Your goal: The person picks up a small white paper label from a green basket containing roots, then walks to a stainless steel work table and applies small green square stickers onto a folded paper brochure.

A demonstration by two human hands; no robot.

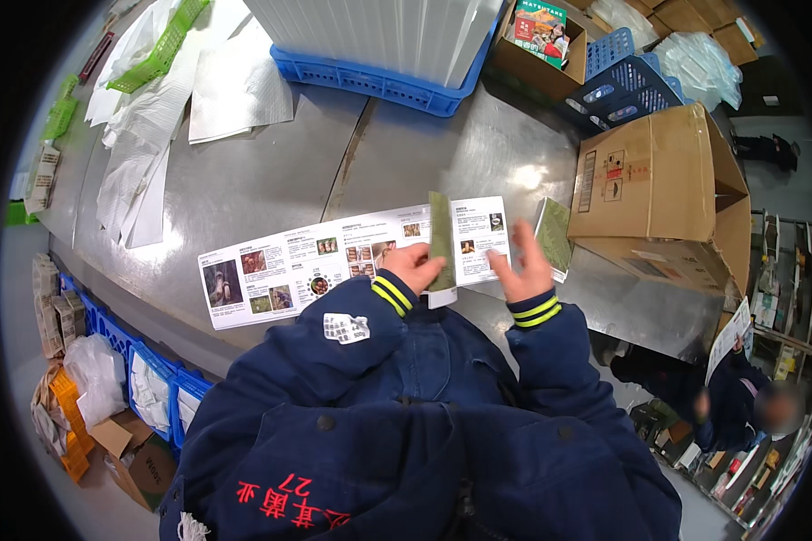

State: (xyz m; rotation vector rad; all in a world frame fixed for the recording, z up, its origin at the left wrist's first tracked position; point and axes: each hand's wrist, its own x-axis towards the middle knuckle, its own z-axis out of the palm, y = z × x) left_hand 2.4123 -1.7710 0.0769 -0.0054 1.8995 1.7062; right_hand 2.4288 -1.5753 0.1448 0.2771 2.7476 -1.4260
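Note:
A long printed leaflet (271, 274) with small photos and text lies unfolded along the near edge of the metal table. Its green-patterned panel (440, 230) stands up at a fold. My left hand (414, 266) holds that panel at its lower part, the thumb lying across it. Over the leaflet's right-hand section (470, 216) is my right hand (526, 264), fingers apart and holding nothing; whether it touches the paper I cannot tell. Just right of it lies a folded green booklet or stack of leaflets (555, 237).
An opened cardboard box (639, 179) stands at the right. Behind are a blue crate (379, 84), a carton of printed booklets (541, 74) and a blue basket (626, 88). White sheets (240, 84) and a green basket (166, 51) lie at the left. Another person (724, 399) holds a paper.

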